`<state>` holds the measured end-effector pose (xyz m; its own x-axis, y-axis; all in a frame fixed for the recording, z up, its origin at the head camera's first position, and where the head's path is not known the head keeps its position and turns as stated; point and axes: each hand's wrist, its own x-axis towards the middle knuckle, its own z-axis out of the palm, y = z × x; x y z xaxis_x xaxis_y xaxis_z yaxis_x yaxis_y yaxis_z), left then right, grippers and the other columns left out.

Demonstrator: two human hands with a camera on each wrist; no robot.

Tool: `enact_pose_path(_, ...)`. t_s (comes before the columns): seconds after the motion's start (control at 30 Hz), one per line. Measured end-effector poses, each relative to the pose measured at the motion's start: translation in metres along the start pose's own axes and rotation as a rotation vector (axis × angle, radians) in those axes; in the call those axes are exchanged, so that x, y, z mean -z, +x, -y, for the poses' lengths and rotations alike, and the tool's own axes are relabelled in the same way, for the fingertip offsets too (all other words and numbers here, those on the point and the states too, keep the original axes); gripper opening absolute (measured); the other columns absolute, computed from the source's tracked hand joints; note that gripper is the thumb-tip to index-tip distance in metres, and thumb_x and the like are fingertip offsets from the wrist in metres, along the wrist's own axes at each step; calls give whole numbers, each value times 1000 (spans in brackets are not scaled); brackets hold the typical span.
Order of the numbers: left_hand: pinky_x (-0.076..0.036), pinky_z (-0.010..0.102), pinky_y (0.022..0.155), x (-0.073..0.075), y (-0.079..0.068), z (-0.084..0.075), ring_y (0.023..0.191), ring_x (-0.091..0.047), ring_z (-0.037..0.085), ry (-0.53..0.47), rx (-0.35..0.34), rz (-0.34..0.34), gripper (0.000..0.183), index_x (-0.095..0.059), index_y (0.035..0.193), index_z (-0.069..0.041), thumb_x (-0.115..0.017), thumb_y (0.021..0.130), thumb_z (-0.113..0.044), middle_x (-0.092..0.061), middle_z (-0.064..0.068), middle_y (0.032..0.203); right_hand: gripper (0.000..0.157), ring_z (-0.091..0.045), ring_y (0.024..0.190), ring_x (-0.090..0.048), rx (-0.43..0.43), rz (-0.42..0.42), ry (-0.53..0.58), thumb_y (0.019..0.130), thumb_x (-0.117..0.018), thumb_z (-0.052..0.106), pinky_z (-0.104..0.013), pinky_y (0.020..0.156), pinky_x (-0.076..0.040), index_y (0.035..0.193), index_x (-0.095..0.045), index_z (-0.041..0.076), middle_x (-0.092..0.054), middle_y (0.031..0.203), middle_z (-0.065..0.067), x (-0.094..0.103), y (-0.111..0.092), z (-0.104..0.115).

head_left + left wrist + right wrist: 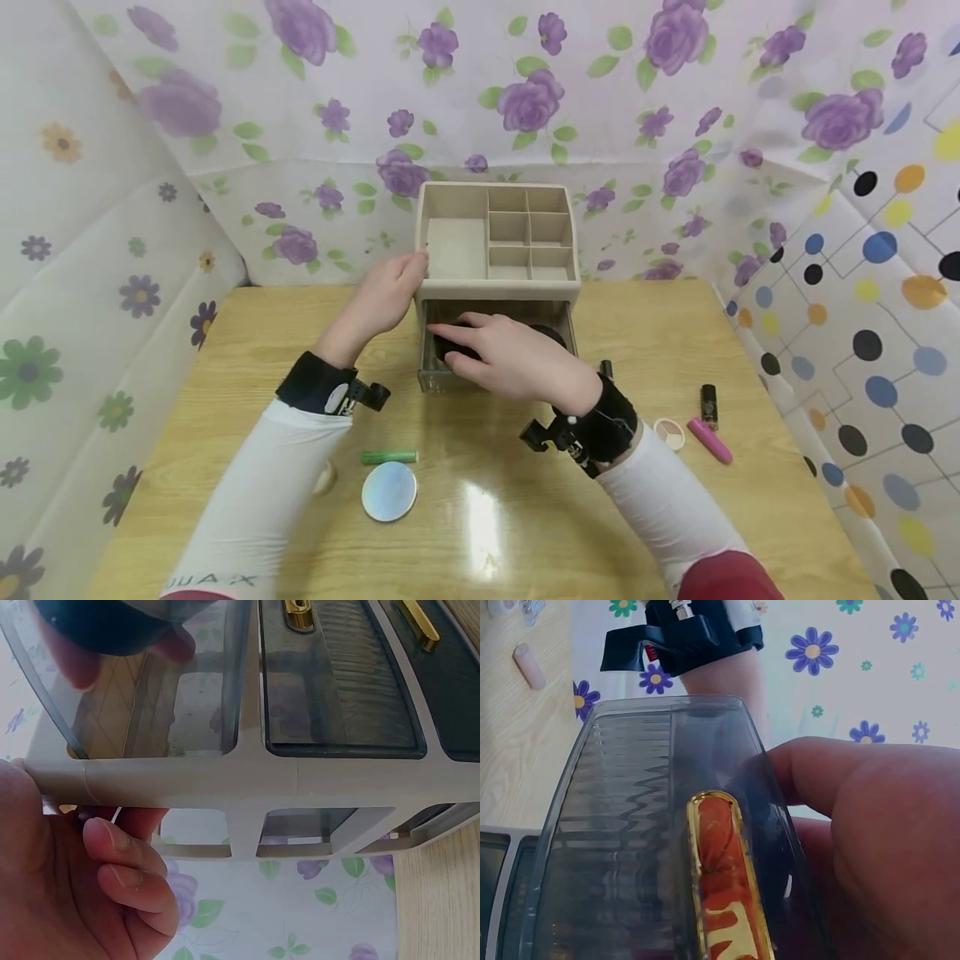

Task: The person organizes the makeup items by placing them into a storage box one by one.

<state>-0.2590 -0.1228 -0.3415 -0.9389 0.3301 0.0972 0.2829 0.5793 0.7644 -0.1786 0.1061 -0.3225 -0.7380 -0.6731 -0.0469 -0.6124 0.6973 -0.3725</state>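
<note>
A cream cosmetics organizer (457, 250) with a sectioned top stands at the back of the table, its clear top drawer (435, 382) pulled out. My left hand (384, 293) grips the organizer's left side at the top edge; in the left wrist view, curled fingers (135, 889) lie against the frame. My right hand (517, 354) reaches into the drawer, fingers around a dark round object (112, 626) seen through the drawer wall. More black shows in the drawer beside the hand. In the right wrist view the drawer front has a gold handle (731, 877).
On the table's left lie a green tube (389, 457) and a pale round disc (389, 492). To the right are a round three-colour palette (669, 434), a pink tube (709, 440) and a black tube (708, 406). Patterned cloth (322, 125) walls the back and sides.
</note>
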Motion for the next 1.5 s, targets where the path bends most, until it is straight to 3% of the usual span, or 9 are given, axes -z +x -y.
enact_pose_path(0.33,-46,48,84,-1,-3,1,94,-59,34,31,2,-11,66,-64,110,-6,-21,114,-55,-63,16,101,51,-33,144,-52,-8,37,-32,116,-41,37,-46,115,-45,164,-45,21,-45,163,-21,-3,1,3)
enact_pose_path(0.57,-49,48,87,1,-1,-3,99,-61,33,18,5,-13,69,-67,125,-4,-21,114,-55,-67,16,109,51,-33,148,-48,-29,61,8,116,-38,33,-47,114,-45,164,-44,19,-39,166,-22,1,1,7)
enact_pose_path(1.0,-47,46,82,0,1,-1,94,-59,32,7,-8,-23,67,-67,116,-5,-22,114,-54,-65,15,102,49,-37,153,-39,-43,19,13,117,-40,37,-50,120,-38,163,-47,21,-37,168,-20,-1,-3,8)
enact_pose_path(1.1,-48,47,83,-2,1,0,96,-59,34,-9,-5,-16,68,-67,120,-4,-22,114,-54,-65,16,105,48,-37,154,-38,-5,-51,-13,116,-45,37,-51,122,-36,161,-50,21,-40,167,-19,1,-11,6)
enact_pose_path(1.2,-48,48,87,-4,-1,0,102,-60,33,-30,0,-13,66,-67,125,-4,-23,115,-52,-66,16,115,46,-32,148,-47,67,-183,3,114,-54,32,-50,119,-39,157,-56,17,-51,159,-16,10,-23,2)
enact_pose_path(1.3,-45,47,86,-6,-2,0,100,-58,33,-26,-2,-13,62,-64,109,-4,-23,115,-51,-63,17,109,39,-25,120,-69,101,-373,83,111,-61,25,-44,107,-52,147,-65,10,-69,140,-13,24,-35,-10)
enact_pose_path(1.4,-43,45,80,-6,-2,-1,91,-55,33,-16,-16,-27,56,-52,91,-8,-23,115,-49,-54,15,94,28,-19,88,-72,52,-592,183,109,-64,18,-33,83,-59,131,-73,5,-77,117,-12,39,-42,-28)
enact_pose_path(1.47,-41,45,77,-5,-1,-1,84,-52,33,-15,-24,-37,54,-46,86,-10,-24,116,-49,-48,13,88,24,-18,77,-68,-41,-729,218,109,-64,18,-28,71,-56,123,-76,3,-78,105,-11,48,-45,-43)
enact_pose_path(1.5,-41,45,76,-5,-1,0,82,-51,32,-15,-27,-40,53,-46,86,-11,-24,116,-49,-46,12,86,25,-19,81,-69,-95,-783,226,109,-63,21,-27,71,-55,120,-76,2,-77,104,-12,51,-46,-50)
